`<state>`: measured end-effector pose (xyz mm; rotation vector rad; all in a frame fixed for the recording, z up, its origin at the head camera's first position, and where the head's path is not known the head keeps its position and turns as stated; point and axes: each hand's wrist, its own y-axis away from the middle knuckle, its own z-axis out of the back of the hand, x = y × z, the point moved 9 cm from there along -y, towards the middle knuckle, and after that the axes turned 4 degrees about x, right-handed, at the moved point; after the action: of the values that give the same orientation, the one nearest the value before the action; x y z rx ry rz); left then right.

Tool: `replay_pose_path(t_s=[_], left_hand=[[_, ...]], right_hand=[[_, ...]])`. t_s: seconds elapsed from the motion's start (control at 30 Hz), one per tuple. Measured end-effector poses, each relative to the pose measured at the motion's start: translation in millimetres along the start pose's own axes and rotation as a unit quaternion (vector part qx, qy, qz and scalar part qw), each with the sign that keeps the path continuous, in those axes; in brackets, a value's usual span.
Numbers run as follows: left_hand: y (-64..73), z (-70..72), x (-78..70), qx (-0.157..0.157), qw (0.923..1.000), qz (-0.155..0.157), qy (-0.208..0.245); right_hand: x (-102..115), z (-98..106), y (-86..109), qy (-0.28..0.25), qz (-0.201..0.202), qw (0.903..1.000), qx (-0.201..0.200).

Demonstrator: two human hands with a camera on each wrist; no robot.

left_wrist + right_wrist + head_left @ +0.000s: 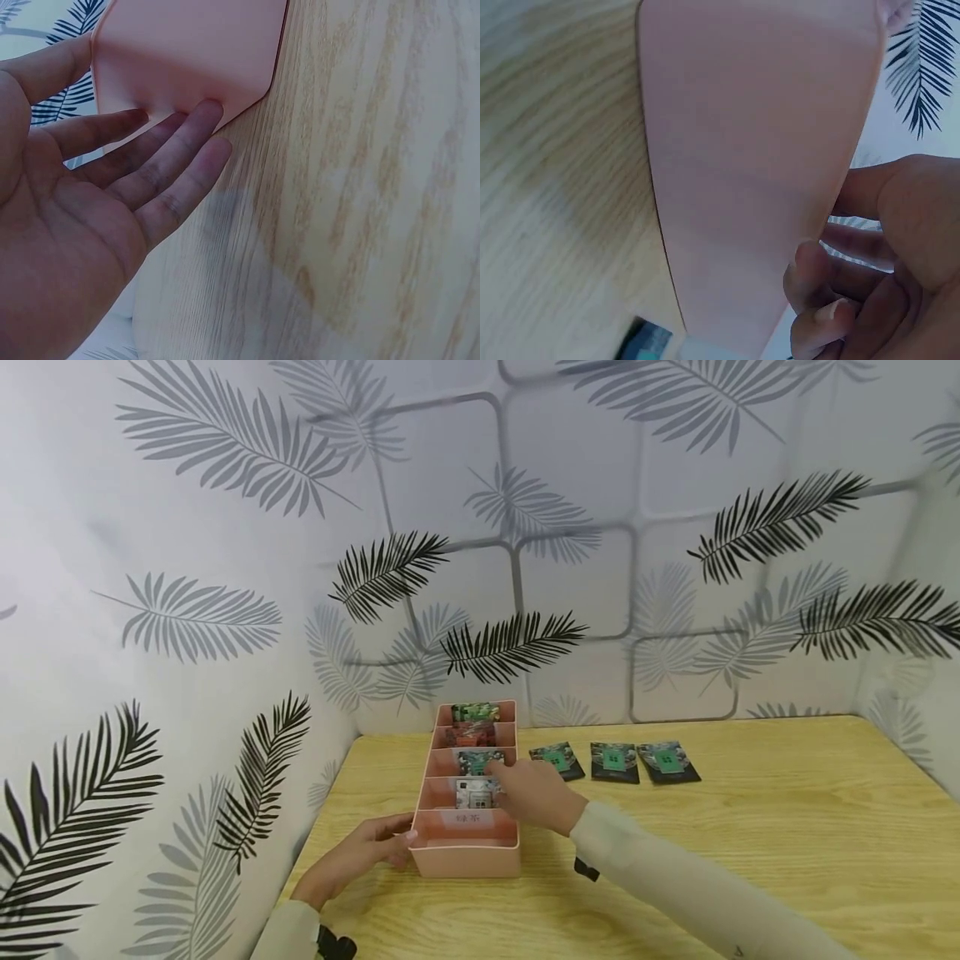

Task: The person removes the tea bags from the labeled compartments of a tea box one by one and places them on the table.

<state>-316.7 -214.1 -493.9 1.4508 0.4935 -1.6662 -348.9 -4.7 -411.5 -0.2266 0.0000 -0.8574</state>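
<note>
A long pink divided box [467, 862] stands on the table, its row of compartments running away from me. My left hand [367, 850] holds the near left corner, thumb at the rim and fingertips against the outer wall [187, 52]. My right hand [536, 793] reaches over the right wall [742, 150] into the middle compartment. Its curled fingers pinch a green-and-black packet [474, 763] by the right side; the fingertips are partly hidden. Nearer lies a white-and-grey packet [474, 795] in its own compartment. Red packets [472, 734] and green-yellow packets [474, 712] fill the two far compartments.
Right of the box, three flat green-and-black packets lie in a row: a left packet [557, 761], a middle packet [614, 762] and a right packet [669, 762]. A patterned wall [570, 677] rises behind the wooden table [787, 827]. The nearest compartment bears a white label [468, 818].
</note>
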Motion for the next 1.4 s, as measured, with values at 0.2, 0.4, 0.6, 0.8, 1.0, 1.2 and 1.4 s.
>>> replay_pose_path(t_s=[0.2, 0.4, 0.6, 0.8, 1.0, 1.2, 1.4], left_hand=[[-0.9, -0.7, -0.8, 0.001, 1.0000, -0.001, -0.001], [-1.1, -1.1, -0.6, 0.002, 1.0000, -0.002, -0.002], [-1.2, -1.1, 0.5, 0.002, 1.0000, 0.004, 0.001], [-2.5, 0.1, 1.0, 0.001, 1.0000, 0.003, -0.001], [-2.3, 0.2, 1.8, 0.002, 1.0000, 0.004, 0.006], [-2.4, 0.1, 3.5, 0.003, 0.9999, 0.005, 0.008], [-2.5, 0.0, 3.9, 0.001, 1.0000, 0.005, 0.005]], right_hand=[[-13.0, -6.1, -1.5, -0.166, -0.032, 0.9855, 0.017], [-24.4, -12.3, -1.0, -0.288, -0.041, 0.9566, 0.006], [-23.2, -12.0, -1.8, -0.291, -0.031, 0.9562, -0.009], [-19.9, -9.3, -1.0, -0.278, -0.012, 0.9603, -0.022], [-21.1, -7.7, 1.1, -0.282, -0.014, 0.9588, -0.036], [-25.2, 7.8, 6.2, -0.302, -0.013, 0.9496, -0.084], [-36.2, 23.8, 12.5, -0.318, -0.027, 0.9390, -0.129]])
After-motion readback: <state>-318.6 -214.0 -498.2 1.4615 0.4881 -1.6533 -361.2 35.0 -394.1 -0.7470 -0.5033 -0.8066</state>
